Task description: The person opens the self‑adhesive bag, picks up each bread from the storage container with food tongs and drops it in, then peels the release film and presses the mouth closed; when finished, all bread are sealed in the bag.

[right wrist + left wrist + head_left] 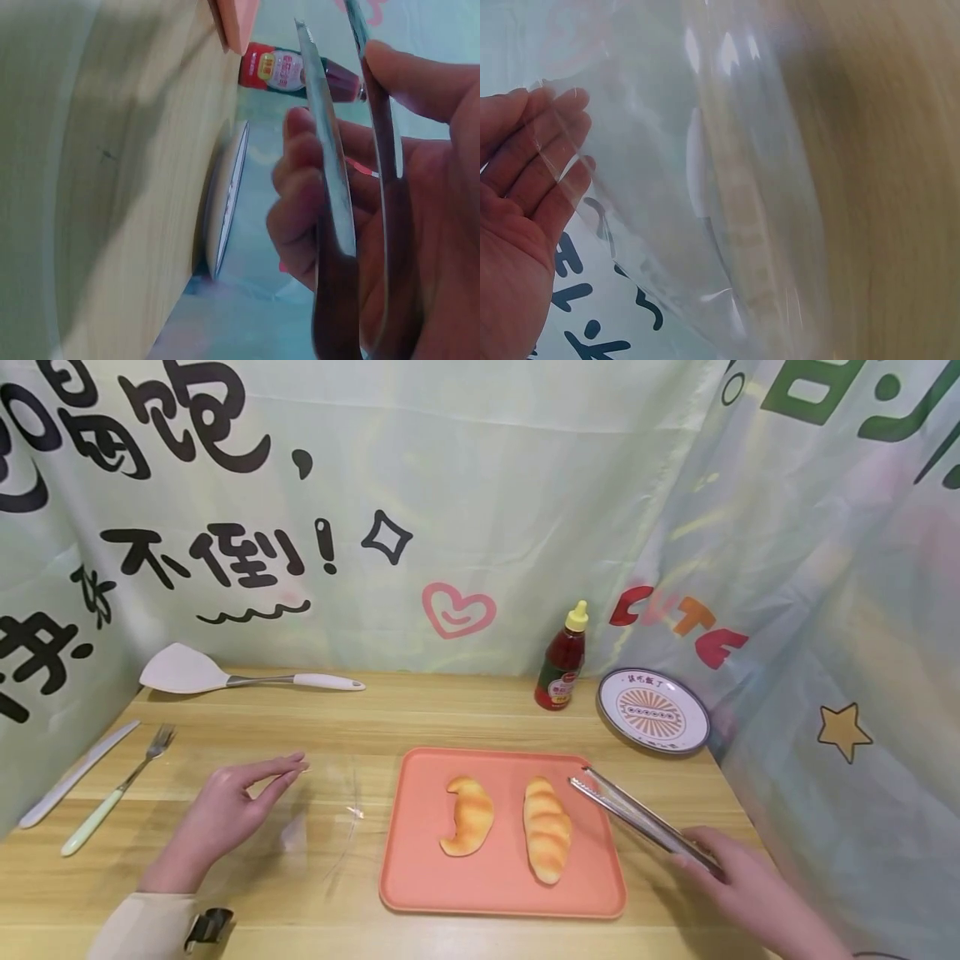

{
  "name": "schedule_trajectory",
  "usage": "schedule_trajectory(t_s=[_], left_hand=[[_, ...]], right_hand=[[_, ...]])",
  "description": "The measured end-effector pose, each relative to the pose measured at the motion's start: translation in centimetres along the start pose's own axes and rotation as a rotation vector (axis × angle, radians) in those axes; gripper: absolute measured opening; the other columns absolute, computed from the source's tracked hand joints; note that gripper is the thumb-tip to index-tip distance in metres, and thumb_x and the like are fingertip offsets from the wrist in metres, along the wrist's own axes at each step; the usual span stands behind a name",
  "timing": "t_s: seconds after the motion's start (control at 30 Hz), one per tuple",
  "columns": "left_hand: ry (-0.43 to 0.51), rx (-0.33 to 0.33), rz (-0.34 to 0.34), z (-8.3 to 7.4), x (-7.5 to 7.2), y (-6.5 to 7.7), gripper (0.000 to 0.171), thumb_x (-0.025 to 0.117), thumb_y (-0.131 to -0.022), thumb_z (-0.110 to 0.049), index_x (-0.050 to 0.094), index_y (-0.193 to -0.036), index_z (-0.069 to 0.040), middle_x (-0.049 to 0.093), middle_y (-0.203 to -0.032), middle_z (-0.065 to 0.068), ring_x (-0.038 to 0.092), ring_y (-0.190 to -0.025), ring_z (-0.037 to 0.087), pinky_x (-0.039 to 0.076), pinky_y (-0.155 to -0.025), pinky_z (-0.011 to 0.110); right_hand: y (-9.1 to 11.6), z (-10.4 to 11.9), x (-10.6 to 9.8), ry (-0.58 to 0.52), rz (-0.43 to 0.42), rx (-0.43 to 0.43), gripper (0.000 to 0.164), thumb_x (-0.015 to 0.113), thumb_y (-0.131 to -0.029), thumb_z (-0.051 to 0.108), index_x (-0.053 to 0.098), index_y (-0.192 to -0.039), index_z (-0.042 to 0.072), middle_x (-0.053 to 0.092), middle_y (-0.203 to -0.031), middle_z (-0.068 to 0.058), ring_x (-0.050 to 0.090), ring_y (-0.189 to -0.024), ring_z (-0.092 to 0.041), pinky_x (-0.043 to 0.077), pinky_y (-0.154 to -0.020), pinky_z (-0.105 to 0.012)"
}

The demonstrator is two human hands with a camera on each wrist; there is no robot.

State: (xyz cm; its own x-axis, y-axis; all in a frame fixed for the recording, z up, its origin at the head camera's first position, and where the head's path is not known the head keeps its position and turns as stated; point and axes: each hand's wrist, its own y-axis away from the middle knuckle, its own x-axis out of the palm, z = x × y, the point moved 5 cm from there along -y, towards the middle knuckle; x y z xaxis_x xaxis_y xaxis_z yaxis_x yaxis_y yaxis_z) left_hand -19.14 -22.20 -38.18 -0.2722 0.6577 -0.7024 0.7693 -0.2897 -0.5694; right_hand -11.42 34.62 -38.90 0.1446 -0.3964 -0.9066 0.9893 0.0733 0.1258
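My left hand [228, 806] pinches the edge of a clear plastic bag [652, 172] between thumb and fingertips, left of the pink tray [506, 903]. The bag hangs down toward the table and is barely visible in the head view. In my right hand [738, 877] is a pair of metal tongs [652, 821], gripped with the fingers on one arm and the thumb on the other. The tong tips stand slightly apart over the tray's right edge, with nothing between them. On the tray lie a curved croissant [472, 818] and, to its right, a longer ridged bread roll [546, 831].
A sauce bottle [560, 660] with a yellow cap stands behind the tray. Right of it is a round plate [652, 710]. A white spatula [183, 670] lies at the back left. Farther left are a knife [78, 774] and a fork [120, 789]. Printed cloth walls [525, 485] enclose the table.
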Motion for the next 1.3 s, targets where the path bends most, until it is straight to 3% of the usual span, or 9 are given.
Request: schedule_trajectory(t_s=[0.13, 0.23, 0.3, 0.53, 0.77, 0.87, 1.0, 1.13, 1.3], left_hand=[[0.005, -0.004, 0.002, 0.0, 0.1, 0.0, 0.024, 0.075, -0.083, 0.004, 0.077, -0.102, -0.008, 0.071, -0.11, 0.012, 0.054, -0.055, 0.001, 0.038, -0.058, 0.014], [-0.003, 0.003, -0.007, -0.1, 0.1, -0.1, 0.024, 0.075, -0.081, 0.005, 0.077, -0.101, -0.008, 0.072, -0.109, 0.01, 0.068, -0.073, 0.011, 0.042, -0.064, 0.01], [-0.008, 0.007, -0.013, -0.2, 0.1, -0.1, 0.024, 0.076, -0.081, 0.005, 0.077, -0.101, -0.009, 0.072, -0.109, 0.009, 0.07, -0.08, 0.015, 0.043, -0.067, 0.009], [0.004, 0.008, -0.016, -0.3, 0.2, -0.2, 0.024, 0.075, -0.081, 0.005, 0.077, -0.101, -0.008, 0.072, -0.109, 0.011, 0.065, -0.068, 0.008, 0.041, -0.063, 0.011], [-0.009, 0.026, -0.026, -0.1, 0.2, -0.2, 0.025, 0.077, -0.08, 0.004, 0.078, -0.1, -0.009, 0.072, -0.108, 0.01, 0.071, -0.082, 0.022, 0.044, -0.067, 0.01], [-0.015, 0.031, -0.034, 0.0, 0.2, -0.1, 0.026, 0.077, -0.079, 0.005, 0.078, -0.1, -0.01, 0.072, -0.108, 0.009, 0.071, -0.086, 0.026, 0.046, -0.072, 0.01], [-0.007, 0.036, -0.032, 0.1, 0.1, 0.0, 0.026, 0.077, -0.079, 0.006, 0.077, -0.1, -0.009, 0.072, -0.108, 0.011, 0.067, -0.069, 0.011, 0.044, -0.065, 0.011], [0.002, 0.033, -0.018, 0.0, 0.2, -0.1, 0.024, 0.076, -0.081, 0.005, 0.077, -0.101, -0.007, 0.072, -0.109, 0.012, 0.055, -0.056, 0.0, 0.041, -0.06, 0.012], [-0.015, 0.029, -0.02, -0.1, 0.2, -0.3, 0.024, 0.076, -0.08, 0.005, 0.077, -0.101, -0.009, 0.072, -0.109, 0.009, 0.07, -0.079, 0.017, 0.044, -0.066, 0.01]], right_hand=[[0.1, 0.3, 0.4, -0.009, 0.064, -0.006, 0.038, 0.068, -0.092, 0.041, 0.064, -0.108, 0.007, 0.054, -0.081, 0.004, 0.049, -0.073, -0.014, 0.041, -0.06, -0.029], [0.3, 0.2, 0.7, -0.023, 0.107, -0.002, 0.036, 0.069, -0.09, 0.042, 0.064, -0.105, 0.01, 0.053, -0.08, 0.005, 0.049, -0.072, -0.014, 0.039, -0.059, -0.028], [0.4, 0.1, 1.0, -0.041, 0.139, 0.016, 0.035, 0.07, -0.09, 0.043, 0.064, -0.104, 0.011, 0.053, -0.08, 0.005, 0.049, -0.072, -0.013, 0.039, -0.059, -0.028], [0.4, -0.1, 1.5, -0.07, 0.197, 0.037, 0.031, 0.071, -0.089, 0.039, 0.064, -0.101, 0.012, 0.052, -0.078, 0.003, 0.048, -0.071, -0.015, 0.036, -0.058, -0.028], [0.2, -0.1, 2.1, -0.13, 0.247, 0.121, 0.029, 0.073, -0.088, 0.036, 0.065, -0.101, 0.011, 0.053, -0.077, 0.0, 0.048, -0.069, -0.018, 0.036, -0.058, -0.031], [0.1, 0.0, 2.1, -0.15, 0.265, 0.11, 0.027, 0.072, -0.089, 0.035, 0.066, -0.1, 0.011, 0.054, -0.077, 0.0, 0.049, -0.07, -0.018, 0.037, -0.057, -0.031], [-0.1, 0.1, 1.8, -0.116, 0.249, 0.021, 0.021, 0.069, -0.092, 0.033, 0.067, -0.098, 0.012, 0.053, -0.074, 0.002, 0.047, -0.066, -0.014, 0.036, -0.055, -0.028], [-0.2, 0.4, 1.4, -0.041, 0.181, -0.071, 0.017, 0.068, -0.093, 0.032, 0.067, -0.095, 0.016, 0.051, -0.072, 0.007, 0.046, -0.064, -0.007, 0.037, -0.056, -0.026], [-0.6, 0.5, 1.1, 0.031, 0.128, -0.041, 0.012, 0.069, -0.092, 0.029, 0.068, -0.097, 0.018, 0.051, -0.074, 0.008, 0.047, -0.067, -0.009, 0.04, -0.059, -0.029]])
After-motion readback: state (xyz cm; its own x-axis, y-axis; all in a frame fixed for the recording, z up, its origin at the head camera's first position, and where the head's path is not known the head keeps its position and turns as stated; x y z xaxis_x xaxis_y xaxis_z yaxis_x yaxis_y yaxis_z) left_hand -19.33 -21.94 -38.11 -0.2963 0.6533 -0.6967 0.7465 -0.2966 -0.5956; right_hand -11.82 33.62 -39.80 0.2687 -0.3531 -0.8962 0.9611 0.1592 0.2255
